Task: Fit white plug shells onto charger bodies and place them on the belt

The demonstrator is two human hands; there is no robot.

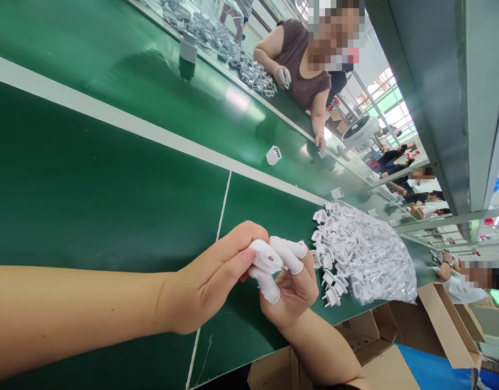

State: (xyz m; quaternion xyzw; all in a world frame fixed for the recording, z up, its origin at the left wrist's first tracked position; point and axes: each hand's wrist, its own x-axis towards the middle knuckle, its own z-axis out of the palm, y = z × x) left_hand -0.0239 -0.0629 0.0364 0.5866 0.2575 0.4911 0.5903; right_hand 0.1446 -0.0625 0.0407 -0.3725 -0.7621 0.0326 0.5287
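- The bare fingers of the left hand (219,281) are pinched together, thumb and forefinger gripping a white plug (261,254) at its side.
- The fingers of the right hand (294,292) curl against the same plug from the opposite side; at least 3 of them wear white finger cots (269,286).
- The plug sits between the 2 hands, above the surface, with metal pins (270,258) showing by the right fingers.
- Beneath the fingers spreads a green bench (123,216), crossed by a thin pale line (224,206).
- Just right of the fingers, loose white plugs (333,271) lie heaped at the mouth of a clear plastic bag (383,260) with more inside.
- Below and right of the fingers, past the bench edge, stand open cardboard boxes (448,325).
- Beyond the fingers runs a white strip (152,135), then a glossy green surface (91,49) carrying white chargers, 1 far up to the left (188,49) and 1 nearer (274,155).
- Across from the fingers, a co-worker in a brown top (298,59) has 1 hand beside another heap of white pieces (253,70).
- Up and right of the fingers slants a metal shelf (436,81).
- Farthest off are a white fan (361,132), more people and bright windows (399,108).
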